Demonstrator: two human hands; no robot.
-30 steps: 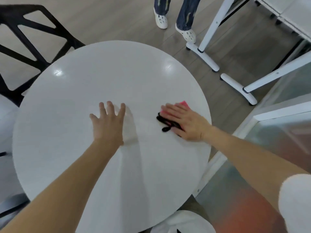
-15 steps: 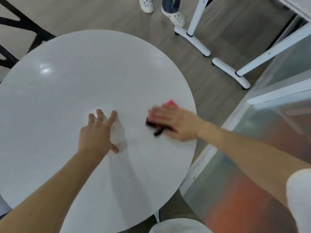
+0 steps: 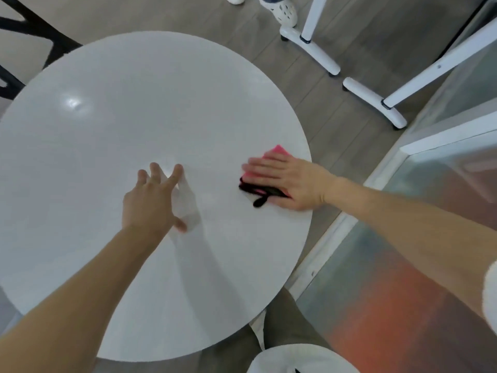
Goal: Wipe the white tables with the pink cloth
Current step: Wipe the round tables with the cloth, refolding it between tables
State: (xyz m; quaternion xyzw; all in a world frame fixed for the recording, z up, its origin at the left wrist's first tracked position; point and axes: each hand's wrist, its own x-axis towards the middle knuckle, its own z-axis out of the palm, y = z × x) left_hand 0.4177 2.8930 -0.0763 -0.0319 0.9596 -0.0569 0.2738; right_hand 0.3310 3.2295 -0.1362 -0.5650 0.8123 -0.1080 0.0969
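One round white table (image 3: 113, 135) is under wiping: right hand (image 3: 290, 181) presses flat on the pink cloth (image 3: 277, 152) near its right edge; left hand (image 3: 150, 203) hovers open, empty. Most surface likely remains.

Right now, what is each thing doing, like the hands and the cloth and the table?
pink cloth: bunched flat under the right hand, near the table's right edge
right hand: flat, pressing the cloth
left hand: open, fingers spread, empty
round white table: bare except for the cloth

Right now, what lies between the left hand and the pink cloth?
Only bare white table separates the left hand from the pink cloth, per the head view.
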